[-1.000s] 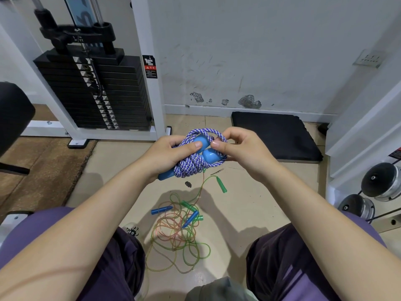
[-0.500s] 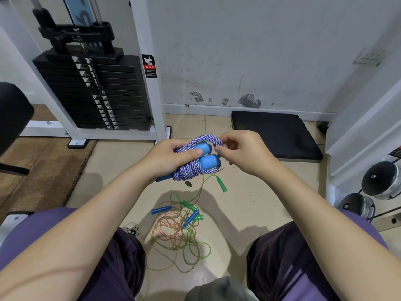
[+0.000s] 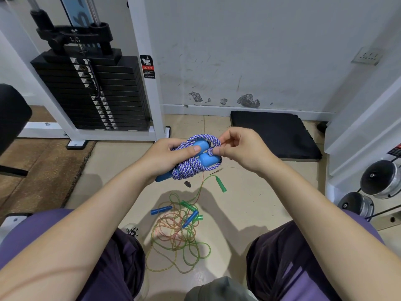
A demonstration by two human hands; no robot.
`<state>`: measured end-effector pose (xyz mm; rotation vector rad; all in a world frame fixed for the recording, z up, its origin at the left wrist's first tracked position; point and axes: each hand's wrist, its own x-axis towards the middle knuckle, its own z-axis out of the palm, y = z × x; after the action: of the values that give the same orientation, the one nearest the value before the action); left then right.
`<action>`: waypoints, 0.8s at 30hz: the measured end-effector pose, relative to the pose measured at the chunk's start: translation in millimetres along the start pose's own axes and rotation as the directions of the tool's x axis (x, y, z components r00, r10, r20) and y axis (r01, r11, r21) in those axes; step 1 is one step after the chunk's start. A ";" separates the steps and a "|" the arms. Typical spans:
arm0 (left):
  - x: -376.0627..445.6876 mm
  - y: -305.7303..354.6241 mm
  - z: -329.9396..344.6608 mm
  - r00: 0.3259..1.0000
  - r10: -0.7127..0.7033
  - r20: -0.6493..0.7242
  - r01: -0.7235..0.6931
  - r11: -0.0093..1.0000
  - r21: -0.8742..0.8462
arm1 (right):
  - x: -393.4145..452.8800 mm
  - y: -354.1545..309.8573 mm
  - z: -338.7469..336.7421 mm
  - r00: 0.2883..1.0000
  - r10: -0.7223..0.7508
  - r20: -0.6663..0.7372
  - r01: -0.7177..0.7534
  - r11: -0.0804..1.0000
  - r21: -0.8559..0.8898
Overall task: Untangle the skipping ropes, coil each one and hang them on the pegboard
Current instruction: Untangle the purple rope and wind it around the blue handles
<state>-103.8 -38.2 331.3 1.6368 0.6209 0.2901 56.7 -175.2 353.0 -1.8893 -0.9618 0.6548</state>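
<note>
Left hand point(image 3: 165, 157) grips the coiled blue-and-white rope point(image 3: 193, 165) with its 2 blue handles point(image 3: 208, 159); right hand point(image 3: 243, 148) pinches a rope loop. Below, tangled thin ropes point(image 3: 178, 233) lie on the floor point(image 3: 249, 203), between weight stack point(image 3: 95, 92) and black mat point(image 3: 275, 133).

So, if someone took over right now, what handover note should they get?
Left hand grips the coiled blue-and-white rope with its blue handles.
Right hand pinches a loop of that rope at its top.
Done: this rope is coiled, its end being tucked.
Left: the thin green and orange ropes lie tangled on the floor. No pegboard in view; nothing is hung.
</note>
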 end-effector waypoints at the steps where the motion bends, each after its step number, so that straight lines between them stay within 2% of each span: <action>1: -0.4 0.2 -0.1 1.000 -0.003 -0.001 0.003 1.000 -0.008 | 0.5 0.0 -0.4 1.000 -0.004 -0.004 0.004 0.999 -0.041; 6: -3.8 3.7 1.1 0.999 -0.015 0.033 0.016 0.999 -0.037 | -0.3 0.3 1.1 0.997 -0.081 -0.018 0.076 0.981 -0.180; 10: -7.1 8.4 0.9 0.993 -0.032 0.118 0.043 0.995 -0.091 | 0.3 3.6 0.3 0.993 -0.112 -0.034 0.104 0.975 -0.196; 12: -8.9 10.8 0.8 0.989 -0.035 0.140 0.052 0.991 -0.120 | -0.9 4.4 -1.0 0.996 -0.092 0.008 0.093 0.988 -0.120; 16: -10.5 14.1 1.2 0.988 -0.013 0.153 0.032 0.992 -0.121 | -2.4 6.2 -5.9 0.984 -0.072 0.161 0.048 0.987 0.150; 20: -11.6 14.9 2.5 0.987 -0.006 0.162 0.023 0.994 -0.102 | -2.5 5.1 -8.2 0.976 -0.062 0.208 0.031 0.988 0.151; 24: -10.9 13.2 2.0 0.988 -0.005 0.152 0.018 0.996 -0.086 | -2.3 3.5 -7.4 0.978 -0.058 0.200 0.033 0.991 0.127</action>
<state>-108.6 -46.6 345.5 1.5541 0.4957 0.1798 62.2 -181.7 353.5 -1.7108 -1.0656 0.8728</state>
